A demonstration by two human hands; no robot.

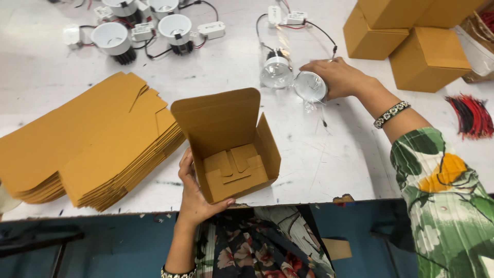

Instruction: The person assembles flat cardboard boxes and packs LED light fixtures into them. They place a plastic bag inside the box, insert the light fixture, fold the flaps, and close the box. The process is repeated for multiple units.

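My left hand (194, 198) grips the near left corner of an open brown cardboard box (231, 149), which stands at the table's front edge with its lid flap up and nothing inside. Farther back on the right, my right hand (337, 77) is closed around a round downlight in a clear plastic bag (310, 86). A second bagged downlight (276, 72) with black wiring lies just left of it, touching or nearly touching.
A fanned stack of flat brown box blanks (87, 139) fills the table's left side. Several white downlights with drivers and wires (149, 25) sit at the back left. Closed brown boxes (411, 36) stand at the back right, with a bundle of red and black wires (473, 116) beside them.
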